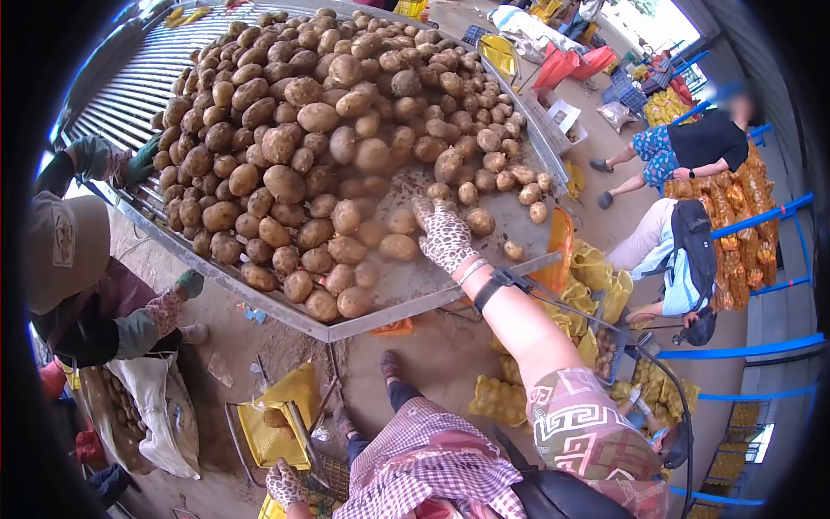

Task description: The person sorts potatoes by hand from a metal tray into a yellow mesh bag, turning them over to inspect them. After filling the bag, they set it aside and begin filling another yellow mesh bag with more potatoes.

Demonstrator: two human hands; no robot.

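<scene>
I see the long grey metal sorting counter [450, 298] tilted across the view, its slatted far end bare and most of its bed heaped with a big pile of brown, dusty potatoes [303, 121]. Below it, on the dirt floor, a yellow mesh sack [272, 428] hangs open on a frame with a few potatoes inside. My right hand [444, 235], in a leopard-print glove, lies on the counter at the near edge of the pile with fingers spread wide and flat, holding nothing; one small tan potato [399, 247] sits just beside it and another [481, 221] close on the other side. My left hand [284, 483], gloved the same, is down low by the yellow sack; I cannot tell whether it grips anything. A co-worker's green-gloved hand [138, 164] reaches onto the counter from the left.
</scene>
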